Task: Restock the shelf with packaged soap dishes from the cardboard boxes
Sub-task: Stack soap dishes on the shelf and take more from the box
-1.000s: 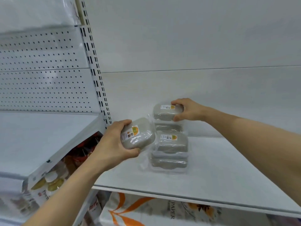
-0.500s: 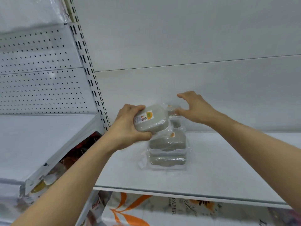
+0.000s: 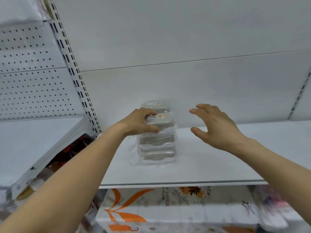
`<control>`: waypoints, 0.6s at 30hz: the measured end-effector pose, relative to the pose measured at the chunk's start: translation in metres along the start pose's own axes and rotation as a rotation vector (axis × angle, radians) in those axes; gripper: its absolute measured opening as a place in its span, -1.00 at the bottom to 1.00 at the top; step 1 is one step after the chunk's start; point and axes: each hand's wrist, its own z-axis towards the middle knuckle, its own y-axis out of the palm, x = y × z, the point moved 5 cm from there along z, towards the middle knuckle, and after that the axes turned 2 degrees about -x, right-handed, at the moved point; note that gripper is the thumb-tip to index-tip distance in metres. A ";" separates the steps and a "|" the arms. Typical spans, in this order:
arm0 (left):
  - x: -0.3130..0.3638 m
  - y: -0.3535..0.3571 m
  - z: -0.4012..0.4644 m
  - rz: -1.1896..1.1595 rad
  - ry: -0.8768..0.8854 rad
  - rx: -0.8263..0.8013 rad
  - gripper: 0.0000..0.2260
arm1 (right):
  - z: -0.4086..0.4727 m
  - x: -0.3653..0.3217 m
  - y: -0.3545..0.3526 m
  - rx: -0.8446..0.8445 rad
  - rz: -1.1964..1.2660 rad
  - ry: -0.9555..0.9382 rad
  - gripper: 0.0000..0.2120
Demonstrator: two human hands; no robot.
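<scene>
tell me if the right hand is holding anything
No, empty: the right hand hovers with fingers spread beside the stacked soap dishes, touching none.

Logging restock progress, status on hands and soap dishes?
Left hand grips top soap dish on front stack. Right hand open, off stack. Nothing in the way.

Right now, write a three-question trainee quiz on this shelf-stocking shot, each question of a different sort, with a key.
1. True or false: the right hand grips a packaged soap dish.
2. Multiple choice: the dish under the left hand is
A. lying alone on the white shelf
B. on top of the front stack
C. hanging from the pegboard
3. Fill in: the pack on the shelf below is printed with the word ____.

Key: 1. False: its fingers are spread and hold nothing. 2. B. 3. PAPER.
</scene>
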 end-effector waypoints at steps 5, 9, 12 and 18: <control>0.009 -0.002 -0.017 0.001 0.011 0.069 -0.36 | -0.020 -0.019 -0.009 0.016 -0.037 -0.002 -0.43; 0.034 0.001 -0.076 0.112 0.136 0.380 -0.41 | -0.056 -0.043 -0.015 0.071 -0.077 -0.004 -0.44; 0.041 0.031 -0.137 0.253 0.276 0.470 -0.41 | -0.098 -0.063 -0.004 0.166 -0.073 -0.049 -0.48; 0.002 0.124 -0.225 0.172 0.234 0.278 -0.34 | -0.197 -0.089 0.057 0.134 0.041 -0.007 -0.46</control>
